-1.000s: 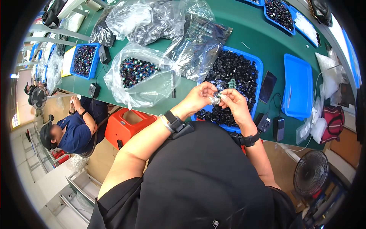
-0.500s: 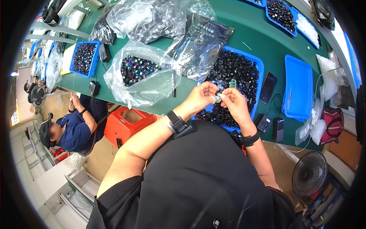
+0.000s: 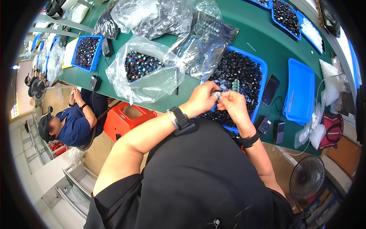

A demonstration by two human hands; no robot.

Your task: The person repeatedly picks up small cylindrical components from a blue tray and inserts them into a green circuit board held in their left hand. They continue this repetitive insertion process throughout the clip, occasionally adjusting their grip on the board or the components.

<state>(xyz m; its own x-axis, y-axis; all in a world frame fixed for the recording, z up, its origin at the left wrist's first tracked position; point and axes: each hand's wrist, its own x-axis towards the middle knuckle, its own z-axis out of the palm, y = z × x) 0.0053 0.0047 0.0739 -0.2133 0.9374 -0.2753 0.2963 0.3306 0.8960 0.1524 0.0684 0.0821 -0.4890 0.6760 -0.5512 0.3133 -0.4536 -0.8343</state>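
Note:
My left hand [image 3: 203,100] and my right hand [image 3: 233,106] meet over the near part of a blue tray [image 3: 264,72] full of small black caps [image 3: 238,65]. Both have their fingers pinched together. A small silvery piece [image 3: 217,94] shows between the fingertips; its kind is too small to tell, and part of it is hidden. A strip of green translucent pieces [image 3: 236,85] lies on the caps just beyond my right hand.
Left of the tray, an opened clear bag [image 3: 118,84] holds small wired parts [image 3: 142,65]. A phone [image 3: 270,90] and a shallow blue tray [image 3: 299,91] lie to the right. A red stool [image 3: 114,124] stands by the table edge. A person in blue [image 3: 74,128] sits at left.
The fingertips of both hands have drawn closer together, and a dark piece seen between them earlier is now hidden. The view has shifted slightly.

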